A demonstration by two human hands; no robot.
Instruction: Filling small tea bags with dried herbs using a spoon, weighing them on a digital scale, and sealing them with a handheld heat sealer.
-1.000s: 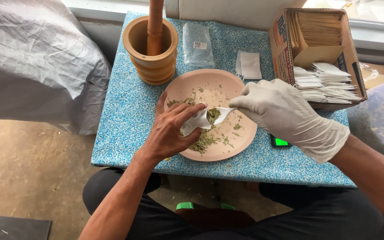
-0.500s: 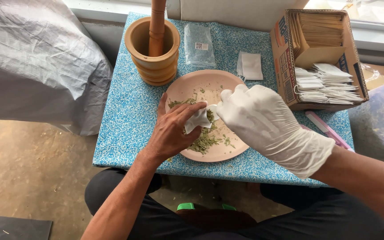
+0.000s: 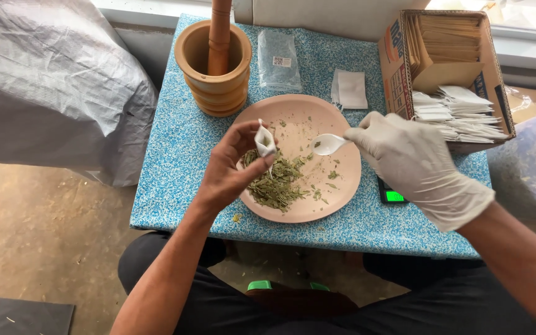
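The bare left hand [image 3: 231, 170] pinches a small white paper sachet [image 3: 265, 141] between thumb and fingertips, holding it upright above the left part of a round pink plate [image 3: 342, 186]. The right hand [image 3: 414, 161], in a white glove, grips the handle of a white plastic spoon [image 3: 329, 144]; the spoon's bowl points left toward the sachet, near it but apart from it, and hangs over the middle of the plate (whether anything lies in the bowl is hard to tell). A heap of dried green leaf pieces [image 3: 277, 186] lies on the near left part of the plate, just below the sachet, with loose flakes scattered across the rest.

The plate sits on a small table with a blue speckled cloth [image 3: 175, 161]. At the far left of the table stands a wooden mortar [image 3: 213, 71] with its pestle [image 3: 219, 34] upright inside. Right of it lies a clear plastic packet [image 3: 278, 61], then a few flat white sachets [image 3: 349, 90]. A cardboard box [image 3: 445, 74] at the far right holds stacks of white and brown sachets. A small device with a green lit display [image 3: 392, 195] shows just right of the plate, partly hidden by the right wrist.
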